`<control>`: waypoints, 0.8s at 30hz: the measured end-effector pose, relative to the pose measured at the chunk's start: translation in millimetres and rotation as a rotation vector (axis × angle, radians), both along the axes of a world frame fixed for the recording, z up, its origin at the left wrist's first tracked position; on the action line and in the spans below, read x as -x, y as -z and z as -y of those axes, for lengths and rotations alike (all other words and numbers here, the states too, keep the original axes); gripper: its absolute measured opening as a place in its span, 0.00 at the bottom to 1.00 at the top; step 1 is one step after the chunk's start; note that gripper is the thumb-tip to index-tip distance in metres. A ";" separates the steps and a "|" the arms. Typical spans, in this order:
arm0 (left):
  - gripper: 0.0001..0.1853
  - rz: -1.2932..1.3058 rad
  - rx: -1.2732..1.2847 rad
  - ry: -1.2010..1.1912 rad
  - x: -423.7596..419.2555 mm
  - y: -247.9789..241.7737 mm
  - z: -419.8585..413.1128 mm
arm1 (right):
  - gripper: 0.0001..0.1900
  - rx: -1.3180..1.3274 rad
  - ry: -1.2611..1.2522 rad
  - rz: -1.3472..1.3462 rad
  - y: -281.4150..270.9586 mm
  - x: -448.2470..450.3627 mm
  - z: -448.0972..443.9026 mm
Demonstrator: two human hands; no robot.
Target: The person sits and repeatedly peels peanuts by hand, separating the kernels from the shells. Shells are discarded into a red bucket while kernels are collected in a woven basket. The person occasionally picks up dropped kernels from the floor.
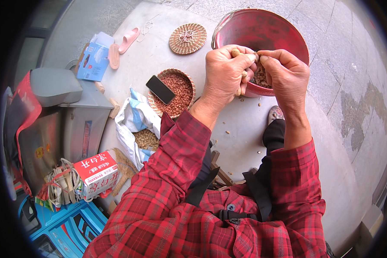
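Several unshelled peanuts [235,53] are held in my left hand [227,71], some tucked against the palm and fingers. Between its thumb and forefinger and those of my right hand [285,71] is a small dark brown piece [257,56], perhaps a peanut or bit of shell; both hands pinch at it. The two hands are raised over the near rim of a red bucket [261,29], with broken peanut shells [261,77] at its bottom. To the left, a woven basket [193,93] holds reddish shelled peanuts [180,85], with a black smartphone [160,90] resting across its rim.
An open white-and-blue woven sack [125,121] contains peanuts in their shells [146,140]. Beyond the basket lies a round woven lid [187,38]. Pink slippers [129,40], a blue box [93,61], a grey bin [84,129], a red-and-white carton [98,174] and a blue case [74,225] stand leftward.
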State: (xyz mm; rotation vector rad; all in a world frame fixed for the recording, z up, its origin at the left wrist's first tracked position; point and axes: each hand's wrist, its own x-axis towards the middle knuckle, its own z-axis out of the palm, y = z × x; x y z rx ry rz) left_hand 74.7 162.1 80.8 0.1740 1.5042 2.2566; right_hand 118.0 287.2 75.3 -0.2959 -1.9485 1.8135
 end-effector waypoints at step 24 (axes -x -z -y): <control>0.14 0.178 0.036 0.111 11.8 4.8 0.5 | 0.09 0.081 0.154 0.154 -0.8 4.1 -13.5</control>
